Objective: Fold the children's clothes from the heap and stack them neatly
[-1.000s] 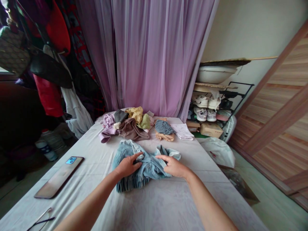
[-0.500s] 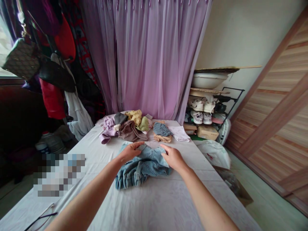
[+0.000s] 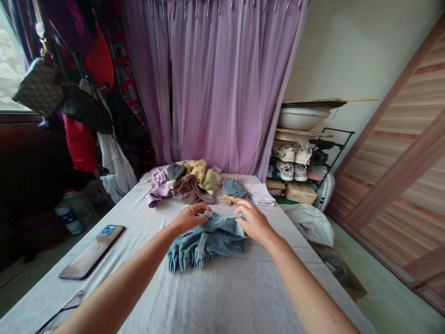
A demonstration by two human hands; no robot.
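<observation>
denim garment (image 3: 208,246): rumpled, not laid flat.
left hand (image 3: 190,218) and right hand (image 3: 256,223) each pinch its upper edge; beyond: loose clothes heap (image 3: 189,188), folded pale cloth (image 3: 260,194).

A phone (image 3: 92,253) lies on the left of the surface (image 3: 194,301), glasses (image 3: 63,310) nearer. A patterned bag (image 3: 41,89) hangs left of the far purple curtain (image 3: 215,93); right, shoes (image 3: 285,170) sit below a white basin (image 3: 302,119).

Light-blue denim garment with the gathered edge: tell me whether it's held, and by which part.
The light-blue denim garment is held by its far edge, pinched at two spots: one by the left hand, one by the right hand.
</observation>
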